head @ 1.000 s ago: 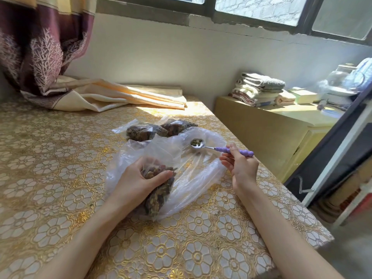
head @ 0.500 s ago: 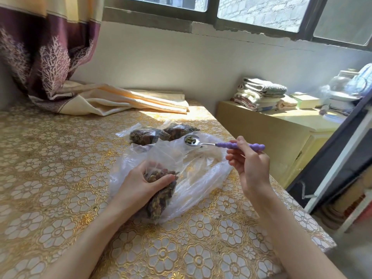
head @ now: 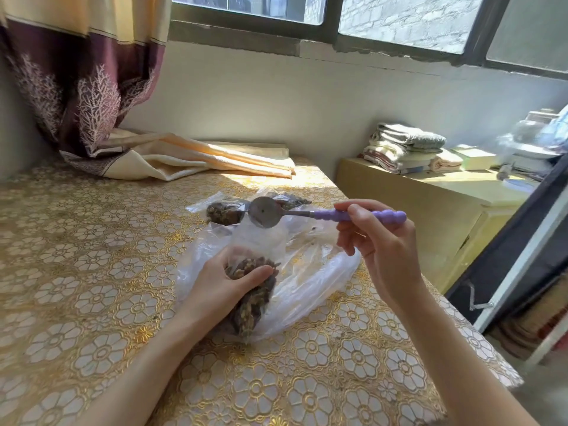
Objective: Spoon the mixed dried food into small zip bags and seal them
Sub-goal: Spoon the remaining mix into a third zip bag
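Tipping the spoon (head: 265, 215) pinched in our right hand (head: 373, 244), left hand (head: 227, 284) gripping the half-filled zip bag (head: 255, 290); two filled bags (head: 227, 212) lie toward the table's far edge.

My left hand (head: 227, 281) grips the small zip bag (head: 255, 290) of dried food; my right hand (head: 381, 247) holds the purple-handled spoon (head: 265, 212) tipped above the bag's mouth.

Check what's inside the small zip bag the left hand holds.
Brown mixed dried food fills the small zip bag to about the thumb of the left hand; above that it looks empty. The palm hides part of it.
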The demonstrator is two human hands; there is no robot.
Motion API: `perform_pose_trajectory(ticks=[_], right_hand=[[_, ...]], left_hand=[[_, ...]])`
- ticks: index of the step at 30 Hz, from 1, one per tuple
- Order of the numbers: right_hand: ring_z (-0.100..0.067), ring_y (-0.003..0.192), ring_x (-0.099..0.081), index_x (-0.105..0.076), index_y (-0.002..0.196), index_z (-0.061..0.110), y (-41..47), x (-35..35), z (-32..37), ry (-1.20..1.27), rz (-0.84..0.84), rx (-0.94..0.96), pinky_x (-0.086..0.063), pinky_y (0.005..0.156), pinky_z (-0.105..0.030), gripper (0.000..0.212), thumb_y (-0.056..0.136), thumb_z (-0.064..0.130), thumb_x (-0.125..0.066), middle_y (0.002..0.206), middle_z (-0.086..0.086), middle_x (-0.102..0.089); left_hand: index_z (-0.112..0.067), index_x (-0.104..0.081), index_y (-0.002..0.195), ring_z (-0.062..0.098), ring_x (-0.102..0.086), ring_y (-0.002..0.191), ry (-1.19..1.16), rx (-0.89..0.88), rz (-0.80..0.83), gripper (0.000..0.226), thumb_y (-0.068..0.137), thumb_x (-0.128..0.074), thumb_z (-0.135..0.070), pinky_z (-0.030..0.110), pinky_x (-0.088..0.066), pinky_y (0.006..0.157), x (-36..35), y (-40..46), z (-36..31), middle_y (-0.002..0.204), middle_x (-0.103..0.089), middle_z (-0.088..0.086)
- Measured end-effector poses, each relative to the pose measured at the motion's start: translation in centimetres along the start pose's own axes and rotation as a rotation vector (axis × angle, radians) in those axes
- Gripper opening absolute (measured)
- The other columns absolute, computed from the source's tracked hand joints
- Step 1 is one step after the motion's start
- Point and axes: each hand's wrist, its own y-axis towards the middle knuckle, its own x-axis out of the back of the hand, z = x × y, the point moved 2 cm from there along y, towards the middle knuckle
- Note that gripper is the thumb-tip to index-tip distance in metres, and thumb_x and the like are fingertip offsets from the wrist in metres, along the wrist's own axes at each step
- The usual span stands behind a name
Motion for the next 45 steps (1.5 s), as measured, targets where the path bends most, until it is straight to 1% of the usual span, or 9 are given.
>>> perform_pose_trajectory(ticks=[4,9,13,21,32,37,40,42,45], right_hand=[[-0.009,0.046,-0.048,-0.070,0.070,0.008,1.7,1.2,-0.3,0.233,-0.225,-0.134,-0.038,0.044,-0.017,0.031,0.093,0.014,-0.050,0.064,-0.008,-0.070],[-0.008,0.039,-0.040,-0.054,0.068,0.007,4.8,4.1,-1.9,0.109,-0.516,-0.432,-0.035,0.042,-0.018,0.034,0.096,0.022,-0.042,0.043,-0.003,-0.060],[-0.010,0.038,-0.039,-0.045,0.071,0.009,7.0,6.6,-4.0,-0.112,-0.636,-0.592,-0.041,0.047,-0.026,0.028,0.096,0.021,-0.041,0.050,-0.002,-0.042],[-0.004,0.029,-0.022,-0.035,0.065,0.014,8.7,8.1,-8.0,-0.315,-0.238,-0.957,-0.014,0.028,-0.013,0.033,0.099,0.015,-0.032,0.048,0.001,-0.032],[-0.005,0.034,-0.029,-0.048,0.101,0.016,9.6,6.1,-7.5,-0.584,0.257,-0.988,-0.023,0.032,-0.017,0.027,0.084,0.011,-0.069,0.057,0.000,-0.043],[-0.006,0.034,-0.032,-0.052,0.079,0.006,11.0,3.3,-4.8,-0.805,0.284,-0.752,-0.024,0.033,-0.017,0.017,0.082,0.010,-0.068,0.056,-0.002,-0.041],[-0.008,0.039,-0.033,-0.051,0.077,0.006,11.4,1.5,-2.5,-0.926,0.315,-0.601,-0.025,0.037,-0.019,0.017,0.082,0.013,-0.066,0.058,-0.002,-0.041],[-0.009,0.042,-0.033,-0.049,0.071,0.009,11.4,0.4,-1.1,-0.972,0.335,-0.516,-0.025,0.039,-0.020,0.019,0.082,0.011,-0.064,0.058,-0.001,-0.040],[-0.012,0.050,-0.040,-0.051,0.068,0.010,11.3,-1.0,0.3,-1.066,0.362,-0.408,-0.030,0.043,-0.021,0.020,0.083,0.013,-0.064,0.064,-0.002,-0.045]], left_hand=[[-0.024,-0.067,0.077,-0.003,-0.063,0.079,-0.092,-0.085,-0.052,0.028,0.059,-0.069,-0.045,0.009,-0.047,0.066,0.4,0.1,-1.0,0.082,-0.068,-0.020],[-0.034,-0.071,0.074,0.012,-0.068,0.078,-0.283,-0.110,-0.200,0.048,0.041,-0.076,-0.069,0.026,-0.055,0.067,3.2,0.4,-2.9,0.077,-0.071,-0.009],[-0.019,-0.065,0.090,0.019,-0.067,0.088,-0.469,-0.102,-0.379,0.044,0.058,-0.074,-0.049,0.034,-0.053,0.074,7.0,0.7,-3.8,0.085,-0.070,-0.001],[-0.021,-0.066,0.082,0.016,-0.058,0.080,0.002,0.015,-0.676,0.011,0.082,-0.067,-0.032,0.028,-0.043,0.066,12.7,0.2,0.4,0.085,-0.064,-0.001],[-0.015,-0.049,0.120,0.020,-0.050,0.100,0.128,0.088,-0.617,0.050,0.078,-0.070,-0.031,0.031,-0.040,0.079,12.4,0.3,1.6,0.112,-0.054,0.001],[-0.003,-0.045,0.117,0.022,-0.047,0.101,0.436,-0.362,-0.859,0.040,0.080,-0.055,-0.015,0.036,-0.042,0.089,10.6,-1.2,-1.8,0.109,-0.047,0.011],[-0.004,-0.055,0.104,0.010,-0.050,0.090,0.563,-0.657,-0.591,0.024,0.084,-0.046,-0.013,0.024,-0.047,0.084,6.1,-1.7,-3.7,0.099,-0.051,-0.001],[-0.015,-0.056,0.116,0.006,-0.051,0.105,0.614,-0.575,-0.208,0.029,0.091,-0.047,-0.027,0.030,-0.050,0.091,2.1,-1.1,-3.6,0.118,-0.054,-0.004],[-0.038,-0.015,0.145,0.001,-0.007,0.137,0.893,-0.307,0.315,0.052,0.095,-0.027,-0.047,0.038,-0.012,0.116,-2.8,0.2,-1.6,0.152,-0.004,-0.018]])
